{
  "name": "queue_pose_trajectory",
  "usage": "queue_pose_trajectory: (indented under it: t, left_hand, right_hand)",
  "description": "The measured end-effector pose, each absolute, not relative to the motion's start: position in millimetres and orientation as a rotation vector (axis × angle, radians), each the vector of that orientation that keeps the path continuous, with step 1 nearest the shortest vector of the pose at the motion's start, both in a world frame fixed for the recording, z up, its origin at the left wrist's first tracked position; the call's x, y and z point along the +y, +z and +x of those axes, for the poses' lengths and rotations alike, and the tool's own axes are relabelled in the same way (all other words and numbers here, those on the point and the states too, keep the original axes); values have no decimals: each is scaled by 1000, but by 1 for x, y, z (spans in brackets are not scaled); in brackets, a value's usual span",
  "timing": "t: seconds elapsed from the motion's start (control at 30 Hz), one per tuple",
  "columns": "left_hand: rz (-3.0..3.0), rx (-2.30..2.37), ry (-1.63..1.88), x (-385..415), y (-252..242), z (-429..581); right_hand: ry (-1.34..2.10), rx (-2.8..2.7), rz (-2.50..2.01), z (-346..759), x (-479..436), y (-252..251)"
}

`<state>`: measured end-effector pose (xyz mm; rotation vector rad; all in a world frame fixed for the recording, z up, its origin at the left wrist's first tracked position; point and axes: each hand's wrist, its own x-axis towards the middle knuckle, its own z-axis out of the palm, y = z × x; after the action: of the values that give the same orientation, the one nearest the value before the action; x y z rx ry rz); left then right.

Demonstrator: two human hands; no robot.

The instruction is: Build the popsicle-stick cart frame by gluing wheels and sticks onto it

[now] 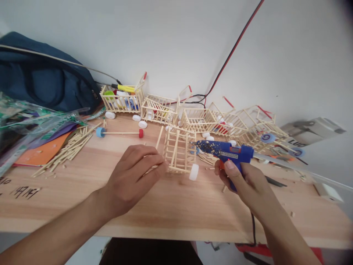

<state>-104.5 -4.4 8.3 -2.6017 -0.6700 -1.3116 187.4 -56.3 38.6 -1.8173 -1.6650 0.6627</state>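
Note:
My left hand pinches the edge of a small cart built of thin wooden sticks, which lies on the wooden table with a white bottle-cap wheel at its near corner. My right hand grips a blue hot glue gun. Its nozzle points left and touches the right side of the stick cart. A clear glue stick pokes out of the back of the gun.
Several finished stick carts stand in a row along the white wall. A stick axle with a blue and a red cap and a heap of loose sticks lie at left, beside coloured paper, plastic bags and a dark blue bag. Red and black wires run up the wall.

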Motion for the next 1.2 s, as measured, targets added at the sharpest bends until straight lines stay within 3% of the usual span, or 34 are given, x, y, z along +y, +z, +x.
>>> queue_pose_trajectory:
  t: [1.2]
  left_hand:
    - [-2590,-626,-1338,-2,9,-103]
  right_hand:
    - [579,-1658,-1897,188,-52,34]
